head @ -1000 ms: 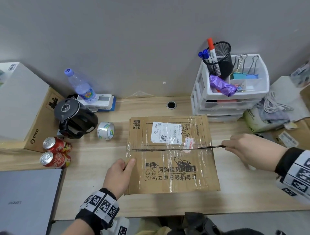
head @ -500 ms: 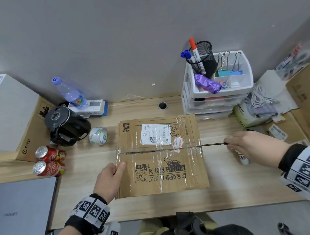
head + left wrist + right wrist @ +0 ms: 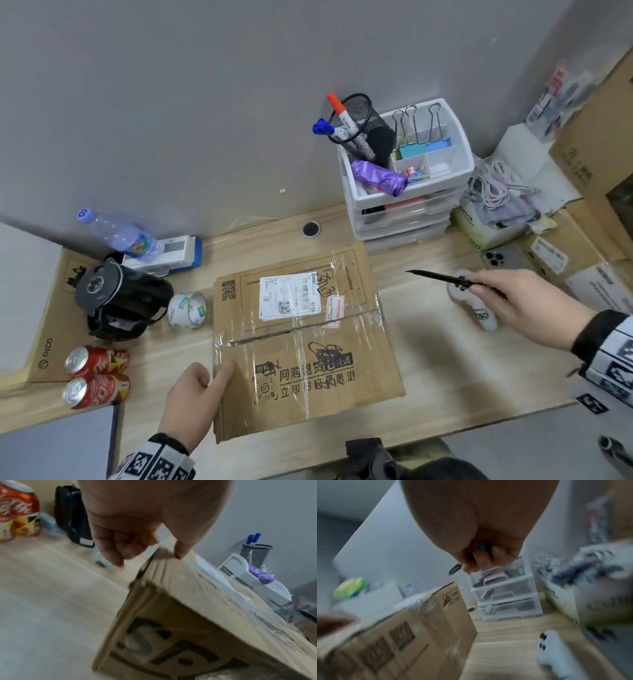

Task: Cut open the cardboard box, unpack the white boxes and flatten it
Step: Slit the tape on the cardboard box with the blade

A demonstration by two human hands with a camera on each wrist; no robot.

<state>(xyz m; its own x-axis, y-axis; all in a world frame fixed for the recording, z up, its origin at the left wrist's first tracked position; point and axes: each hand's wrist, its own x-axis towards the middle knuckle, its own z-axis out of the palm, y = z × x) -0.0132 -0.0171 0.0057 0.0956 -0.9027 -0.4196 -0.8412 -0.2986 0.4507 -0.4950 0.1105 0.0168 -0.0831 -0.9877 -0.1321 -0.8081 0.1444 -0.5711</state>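
Resting on the wooden desk [image 3: 428, 370] in front of the person, the taped cardboard box [image 3: 301, 346] lies flat side up, its white shipping label [image 3: 291, 296] on the far flap and black printed characters on the near flap, with a dark slit showing along the centre seam under the clear tape. The left hand [image 3: 191, 401] holds the box at its near left corner: the thumb lies on top of the near flap and the fingers [image 3: 118, 547] curl down against the left side wall, as the left wrist view shows. The right hand [image 3: 520, 301] is off to the right of the box, clear of it and above the desk, with its fingers closed round the handle of a slim black knife [image 3: 442, 277]; the blade points left towards the box, its tip apart from the cardboard. In the right wrist view the dark blade tip [image 3: 454, 569] pokes out below the curled fingers, though that picture is blurred. Under the right hand a white object [image 3: 483, 315] lies on the desk. To the left of the box stand a roll of clear tape [image 3: 187, 310], a black kettle [image 3: 120, 301], a plastic water bottle [image 3: 120, 234] and two red drink cans [image 3: 96, 377]. Behind the box, against the grey wall, a white drawer organiser [image 3: 404, 202] carries a black mesh pen cup [image 3: 363, 126] with markers, coloured binder clips [image 3: 421, 145] and a purple roll [image 3: 378, 176]. A phone [image 3: 503, 260] lies face down beside further cardboard boxes at the right edge.
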